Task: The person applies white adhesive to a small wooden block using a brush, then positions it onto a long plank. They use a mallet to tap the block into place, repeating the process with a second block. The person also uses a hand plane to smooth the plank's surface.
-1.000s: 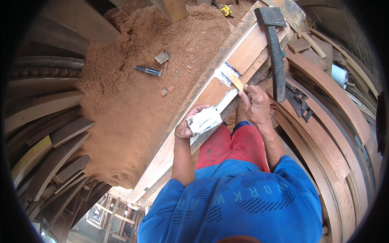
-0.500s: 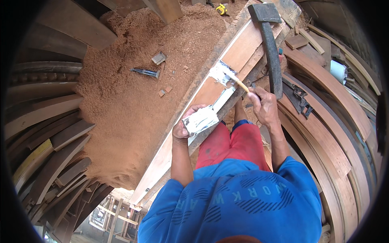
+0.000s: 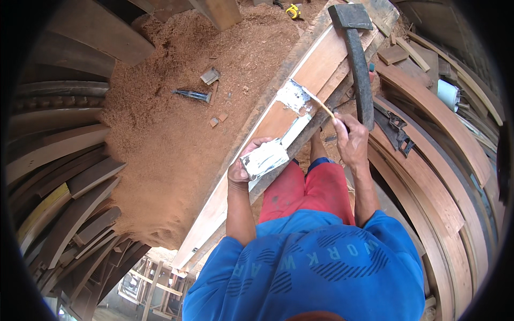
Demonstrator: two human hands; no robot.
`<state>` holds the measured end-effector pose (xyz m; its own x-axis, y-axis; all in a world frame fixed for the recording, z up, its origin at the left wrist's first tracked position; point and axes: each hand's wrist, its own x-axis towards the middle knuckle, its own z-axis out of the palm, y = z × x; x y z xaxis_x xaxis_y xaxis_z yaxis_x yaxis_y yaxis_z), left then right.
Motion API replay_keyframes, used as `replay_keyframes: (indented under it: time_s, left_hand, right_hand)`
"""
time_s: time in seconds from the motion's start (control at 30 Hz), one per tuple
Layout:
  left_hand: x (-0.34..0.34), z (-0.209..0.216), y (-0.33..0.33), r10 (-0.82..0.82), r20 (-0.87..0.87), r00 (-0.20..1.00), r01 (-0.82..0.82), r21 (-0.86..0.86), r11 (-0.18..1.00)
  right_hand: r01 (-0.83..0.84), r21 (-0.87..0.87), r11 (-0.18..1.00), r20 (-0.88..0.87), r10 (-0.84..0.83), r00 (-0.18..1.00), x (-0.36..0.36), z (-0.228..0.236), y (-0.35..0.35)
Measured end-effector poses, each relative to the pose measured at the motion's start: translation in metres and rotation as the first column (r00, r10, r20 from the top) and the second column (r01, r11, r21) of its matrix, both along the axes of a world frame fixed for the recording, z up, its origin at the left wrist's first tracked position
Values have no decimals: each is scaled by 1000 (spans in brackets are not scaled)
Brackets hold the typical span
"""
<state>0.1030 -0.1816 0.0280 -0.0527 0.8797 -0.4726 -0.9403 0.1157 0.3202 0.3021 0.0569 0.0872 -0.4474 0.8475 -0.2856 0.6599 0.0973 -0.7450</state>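
In my left hand is a flat, box-like piece smeared with white paste; its exact kind is unclear. My right hand pinches a thin wooden-handled stick with a whitened far end, perhaps a narrow brush. That end lies at the edge of a white, dark-flecked mass on a long wooden plank. Whether this mass is spread paste or paste in a low container, I cannot tell. A white strip runs along the plank's near side, between the mass and my left hand.
An adze-like tool with a heavy head lies across the plank's far end. Sawdust covers the floor on the left, with a dark blue tool on it. A handsaw rests on stacked boards to the right. A tape measure is at the top.
The stick has swung steeper, its white end moving slightly away from me along the edge of the white mass. My right hand has shifted a little right. My left hand stays in place.
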Motion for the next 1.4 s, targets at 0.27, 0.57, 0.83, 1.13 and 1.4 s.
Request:
replay_keyframes:
  time_s: [0.27, 0.57, 0.83, 1.13, 1.4]
  left_hand:
    - [1, 1, 3, 1, -6, 1000, -1, -12, 1000]
    - [1, -6, -2, 3, 20, 1000, -3, 10, 1000]
    - [0, -1, 1, -3, 36, 999, 3, -12, 1000]
    - [0, -2, -2, 9, 38, 999, -8, -29, 1000]
    - [0, -2, -1, 16, 32, 999, -15, -38, 999]
  right_hand:
    - [24, -129, 991, -56, -32, 998, -12, 1, -6]
    - [-255, -6, 967, 129, 254, 959, 18, 24, 4]
    - [-370, -5, 929, 204, 363, 909, 15, 22, 13]
    - [-299, 55, 953, 181, 285, 941, 5, 20, 20]
    - [-304, -190, 934, 102, 327, 940, 17, 15, 8]
